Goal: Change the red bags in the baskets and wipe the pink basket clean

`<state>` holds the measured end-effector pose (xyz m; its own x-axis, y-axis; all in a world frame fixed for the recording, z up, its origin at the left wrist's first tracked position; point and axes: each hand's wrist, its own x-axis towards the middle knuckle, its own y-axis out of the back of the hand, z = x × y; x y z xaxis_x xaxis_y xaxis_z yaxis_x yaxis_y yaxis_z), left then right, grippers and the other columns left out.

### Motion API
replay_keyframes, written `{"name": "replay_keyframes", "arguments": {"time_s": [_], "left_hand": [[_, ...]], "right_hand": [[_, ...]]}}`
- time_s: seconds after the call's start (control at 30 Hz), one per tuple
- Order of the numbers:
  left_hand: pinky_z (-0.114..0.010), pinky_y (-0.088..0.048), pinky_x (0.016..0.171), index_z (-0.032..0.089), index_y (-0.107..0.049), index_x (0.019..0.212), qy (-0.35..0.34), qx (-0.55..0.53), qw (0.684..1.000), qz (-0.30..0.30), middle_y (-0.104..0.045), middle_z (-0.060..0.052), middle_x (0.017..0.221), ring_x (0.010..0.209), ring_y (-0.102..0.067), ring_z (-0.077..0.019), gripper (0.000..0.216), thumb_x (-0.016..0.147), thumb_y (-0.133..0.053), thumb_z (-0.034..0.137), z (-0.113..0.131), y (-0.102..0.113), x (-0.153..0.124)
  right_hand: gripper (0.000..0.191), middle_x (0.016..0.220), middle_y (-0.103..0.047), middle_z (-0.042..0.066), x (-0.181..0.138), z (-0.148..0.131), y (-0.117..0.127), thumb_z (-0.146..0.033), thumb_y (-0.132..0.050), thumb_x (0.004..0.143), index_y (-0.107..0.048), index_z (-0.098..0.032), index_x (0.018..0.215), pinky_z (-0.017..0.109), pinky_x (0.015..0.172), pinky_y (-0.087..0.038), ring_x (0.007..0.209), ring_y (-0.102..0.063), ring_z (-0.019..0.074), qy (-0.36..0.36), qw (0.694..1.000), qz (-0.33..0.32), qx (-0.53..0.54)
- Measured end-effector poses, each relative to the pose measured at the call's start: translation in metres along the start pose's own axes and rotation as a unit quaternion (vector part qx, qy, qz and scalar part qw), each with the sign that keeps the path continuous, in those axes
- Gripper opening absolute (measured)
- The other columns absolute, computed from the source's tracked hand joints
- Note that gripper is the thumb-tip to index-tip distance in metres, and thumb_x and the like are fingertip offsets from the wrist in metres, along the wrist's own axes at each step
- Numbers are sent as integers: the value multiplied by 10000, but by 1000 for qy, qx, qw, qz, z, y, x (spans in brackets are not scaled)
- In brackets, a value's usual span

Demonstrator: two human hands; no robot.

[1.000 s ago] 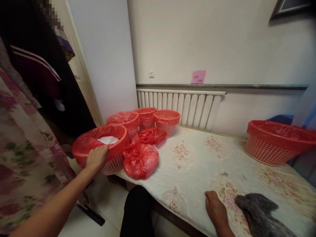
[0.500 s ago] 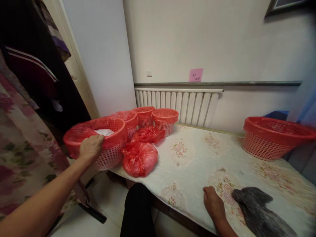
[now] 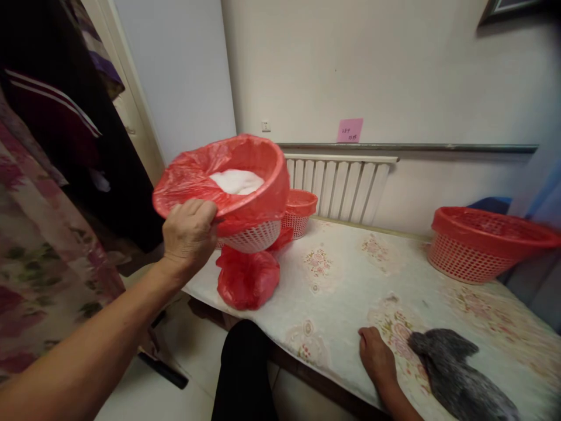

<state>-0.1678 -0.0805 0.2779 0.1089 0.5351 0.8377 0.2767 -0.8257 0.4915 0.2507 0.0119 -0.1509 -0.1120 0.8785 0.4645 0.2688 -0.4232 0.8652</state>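
Observation:
My left hand (image 3: pixel 189 234) grips the near rim of a white mesh basket (image 3: pixel 249 234) lined with a red plastic bag and holds it in the air above the table's left end. Something white (image 3: pixel 236 180) lies inside the liner. Under the raised basket a tied red plastic bag (image 3: pixel 248 278) rests on the flowered tablecloth (image 3: pixel 342 286). My right hand (image 3: pixel 377 358) lies knuckles up on the cloth near the front edge, fingers curled under, beside a dark grey furry cloth (image 3: pixel 460 374).
A second red-lined basket (image 3: pixel 300 210) stands behind the raised one by the white radiator (image 3: pixel 337 184). A larger red-lined basket (image 3: pixel 482 245) sits at the table's right end. Hanging clothes (image 3: pixel 48 117) and a floral fabric (image 3: pixel 39 251) fill the left side.
My left hand has lifted the lined basket off the table and swung it up and to the right, hiding the baskets behind it. My right hand has stayed in place.

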Motion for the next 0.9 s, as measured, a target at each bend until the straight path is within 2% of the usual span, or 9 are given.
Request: {"name": "replay_keyframes", "arguments": {"time_s": [0.1,0.2,0.37,0.43,0.5,0.6,0.67,0.8,0.9], "left_hand": [[-312,-338,671,174,-560,712,-55,-62,996,15,-490,-36,694,729,-480,-196,212,875,-424,183,33,-3,1],[-309,-326,651,180,-559,687,-121,-98,987,31,-493,-33,659,676,-457,-186,271,902,-395,164,73,-15,-10],[-326,-308,631,188,-552,670,-180,-208,961,29,-517,-36,645,654,-450,-195,325,932,-369,131,144,-47,-55],[-327,-302,627,184,-547,672,-185,-259,948,14,-521,-33,640,638,-440,-192,348,943,-341,109,171,-57,-77],[-328,-299,630,180,-548,685,-194,-301,933,-12,-533,-28,647,631,-434,-188,348,949,-335,103,193,-64,-95],[-339,-297,633,179,-545,688,-205,-342,917,-24,-542,-27,655,641,-435,-193,321,943,-361,116,211,-66,-108],[-346,-307,636,179,-546,695,-198,-349,915,-42,-551,-30,669,655,-446,-200,293,931,-383,115,214,-66,-106],[-360,-360,667,177,-557,720,-196,-364,905,-101,-581,-40,716,705,-496,-212,233,895,-427,95,204,-64,-98],[-413,-399,872,171,-598,950,-181,-437,876,-98,-644,-78,961,968,-548,-253,98,885,-526,188,191,-66,-98]], "right_hand": [[249,898,-600,59,-1,-2,2,-179,-365,901,-612,-175,930,282,681,-418,759,-593,173,-12,999,11,47],[245,868,-626,70,-3,-5,10,-221,-379,868,-619,-174,885,302,761,-452,806,-608,192,-43,988,38,145],[245,813,-686,77,-15,-8,30,-317,-454,781,-663,-188,785,341,767,-486,786,-635,224,-169,933,48,314],[240,745,-688,57,-19,-8,38,-378,-526,744,-670,-188,765,337,697,-497,702,-637,220,-246,885,28,394],[288,680,-671,29,-21,-9,47,-447,-618,690,-661,-175,773,304,579,-486,581,-615,190,-313,815,6,487],[454,658,-669,21,-14,-17,66,-548,-729,600,-646,-147,795,254,471,-454,492,-585,149,-362,733,-7,576],[535,677,-687,36,-3,-28,84,-601,-759,585,-646,-138,829,241,479,-471,509,-603,142,-370,686,-5,626],[547,723,-715,57,27,-57,126,-616,-768,631,-634,-142,871,242,528,-509,570,-657,156,-352,559,-5,750],[545,782,-731,69,45,-71,148,-607,-760,661,-643,-142,920,260,562,-537,635,-683,175,-326,490,-20,808]]}}
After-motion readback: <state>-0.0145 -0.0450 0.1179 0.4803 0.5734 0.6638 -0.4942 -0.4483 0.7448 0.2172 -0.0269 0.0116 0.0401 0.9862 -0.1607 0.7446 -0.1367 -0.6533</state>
